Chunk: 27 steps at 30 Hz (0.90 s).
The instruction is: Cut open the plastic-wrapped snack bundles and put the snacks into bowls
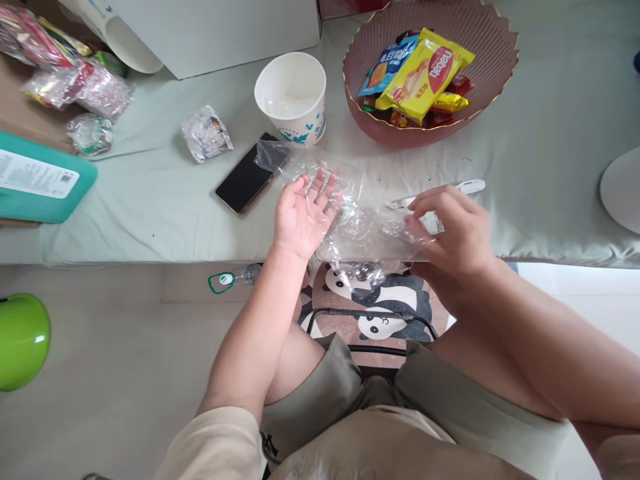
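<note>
A crumpled clear plastic bag (360,217) spreads between my hands at the cloth-covered front edge, its lower part hanging over. My left hand (304,217) is palm up with its fingers apart, and thin film lies against them. On the other side, my right hand (457,227) pinches the bag between thumb and fingers. A slim white tool (471,187), perhaps a utility knife, lies just behind the right hand and is partly hidden by it. The bag's far left corner overlaps a black phone (246,180).
Behind the bag stand a paper tub (303,127) and a ribbed pink bowl (485,93) with wrapped snacks. A wrapped item (206,133) lies left of the phone. Further left are a teal box (45,177) and several packets (103,87). A panda-print stool (380,323) is below.
</note>
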Motion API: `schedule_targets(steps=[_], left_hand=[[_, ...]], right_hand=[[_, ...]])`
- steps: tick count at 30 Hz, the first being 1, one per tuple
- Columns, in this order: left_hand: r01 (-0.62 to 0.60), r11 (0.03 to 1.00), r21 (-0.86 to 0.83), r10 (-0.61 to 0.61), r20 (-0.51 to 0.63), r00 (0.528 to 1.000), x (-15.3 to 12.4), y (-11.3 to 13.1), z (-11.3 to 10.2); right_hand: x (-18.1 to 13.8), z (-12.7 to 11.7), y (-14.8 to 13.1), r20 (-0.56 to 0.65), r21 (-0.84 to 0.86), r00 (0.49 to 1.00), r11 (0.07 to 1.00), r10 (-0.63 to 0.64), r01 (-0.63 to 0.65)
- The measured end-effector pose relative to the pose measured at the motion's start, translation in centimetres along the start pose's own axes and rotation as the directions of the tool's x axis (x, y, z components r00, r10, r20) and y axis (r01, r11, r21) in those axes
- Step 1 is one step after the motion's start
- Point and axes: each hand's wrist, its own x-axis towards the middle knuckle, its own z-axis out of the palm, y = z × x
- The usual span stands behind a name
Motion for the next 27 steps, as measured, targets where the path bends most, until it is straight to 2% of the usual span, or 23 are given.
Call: schedule_targets(steps=[5,8,10,12,14,16,19,22,27], left_hand=[[-0.036,0.999,-0.002,0.035,-0.038,0.999,0.4,-0.8,-0.1],[-0.068,0.997,0.048,0.07,-0.057,0.996,0.4,-1.4,0.1],[-0.106,0.991,0.087,0.113,-0.076,0.991,0.4,-1.7,0.4],[-0.135,0.986,0.102,0.143,-0.078,0.987,0.3,-2.0,0.5],[-0.151,0.985,0.082,0.157,-0.07,0.985,0.4,-2.1,0.4],[-0.163,0.985,0.05,0.167,-0.085,0.982,0.6,-1.9,-0.1],[-0.183,0.983,0.011,0.183,-0.137,0.974,1.2,-1.2,-1.3],[-0.218,0.975,0.032,0.22,-0.135,0.966,1.9,-0.3,-2.4],[-0.276,0.958,0.082,0.283,-0.095,0.954,2.9,1.0,-3.3]], right_hand=[[-0.3,-1.8,2.4,-0.032,-0.046,0.96,0.959,0.28,-0.281],[-0.6,-2.2,3.5,-0.015,-0.073,0.954,0.952,0.298,-0.299],[-0.6,-2.3,3.5,-0.014,-0.074,0.979,0.976,0.205,-0.206],[-0.4,-2.1,2.8,-0.001,-0.074,0.999,0.996,0.053,-0.053],[-0.2,-1.9,2.0,0.026,-0.063,0.993,0.991,-0.116,0.118],[-0.1,-1.8,1.2,0.087,-0.054,0.971,0.972,-0.224,0.23],[0.2,-1.8,0.6,0.228,-0.052,0.936,0.956,-0.268,0.287],[0.3,-1.9,0.7,0.361,-0.034,0.89,0.95,-0.278,0.311],[0.2,-1.8,0.7,0.43,-0.011,0.855,0.945,-0.29,0.326]])
